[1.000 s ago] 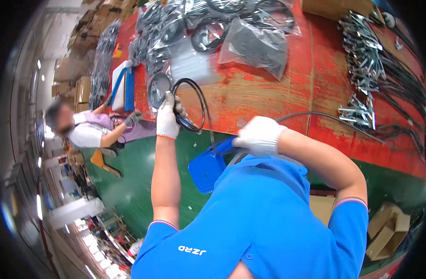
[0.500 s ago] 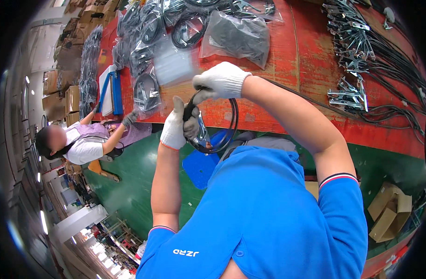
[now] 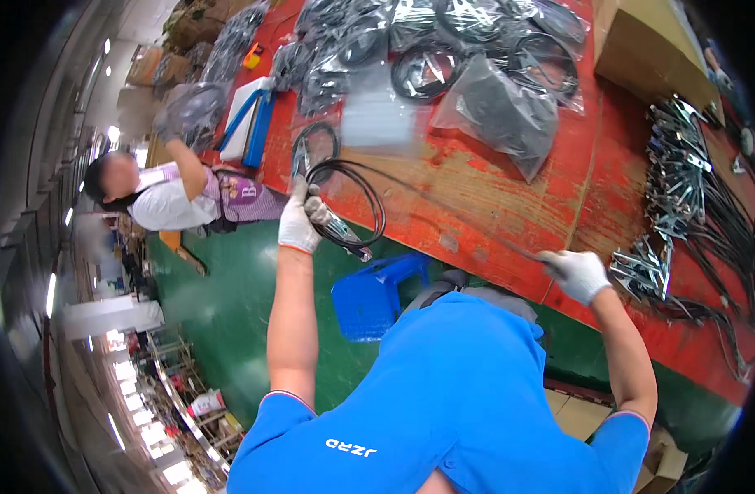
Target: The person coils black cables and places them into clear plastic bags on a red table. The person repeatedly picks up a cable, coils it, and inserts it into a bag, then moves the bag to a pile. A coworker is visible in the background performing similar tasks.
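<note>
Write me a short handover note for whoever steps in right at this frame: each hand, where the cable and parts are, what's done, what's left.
Left hand: gloved, shut on the coiled end of a black cable with a metal lever fitting, held above the red table's near edge.
Right hand: gloved, shut on the same cable's far end, pulled out straight across the table.
Nearby: bagged cable coils at the table's far side, loose metal levers with cables to the right, blue stool below.
Done: a couple of loops are wound at the left hand.
Left: the straight length is not yet coiled; this cable is not bagged.
</note>
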